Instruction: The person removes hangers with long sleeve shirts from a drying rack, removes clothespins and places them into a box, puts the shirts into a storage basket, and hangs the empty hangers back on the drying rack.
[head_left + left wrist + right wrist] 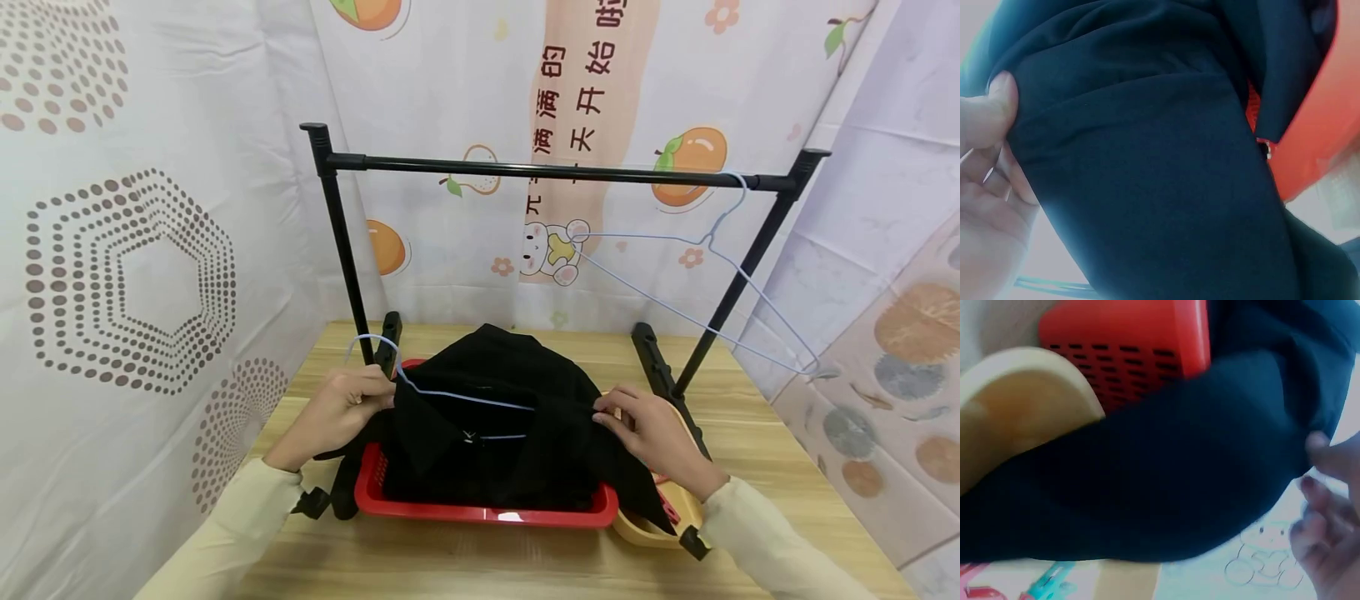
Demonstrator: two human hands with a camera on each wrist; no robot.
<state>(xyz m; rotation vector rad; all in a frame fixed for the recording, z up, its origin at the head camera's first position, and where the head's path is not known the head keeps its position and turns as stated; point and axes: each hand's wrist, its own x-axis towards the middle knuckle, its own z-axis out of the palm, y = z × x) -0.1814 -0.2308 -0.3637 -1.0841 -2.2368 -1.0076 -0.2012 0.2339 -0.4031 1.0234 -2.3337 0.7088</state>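
Observation:
A black collared garment [487, 462] lies heaped in and over a red basket [420, 512]. A light blue wire hanger [465, 397] runs inside its neck opening, with the hook sticking out at the left. My left hand [337, 412] pinches the garment's left side beside the hook; in the left wrist view its thumb [1002, 100] presses on the cloth's edge. On the other side my right hand [648, 429] pinches the garment near its right shoulder, and a sleeve hangs below it. The hanger's lower parts are hidden by cloth.
Behind the basket stands a black clothes rack [525, 170]. A second blue hanger [648, 237] hangs at the bar's right end. Partly under the sleeve is a yellow basin [645, 535] with red and teal clips [1050, 581]. Printed curtains [450, 83] close off the back and sides.

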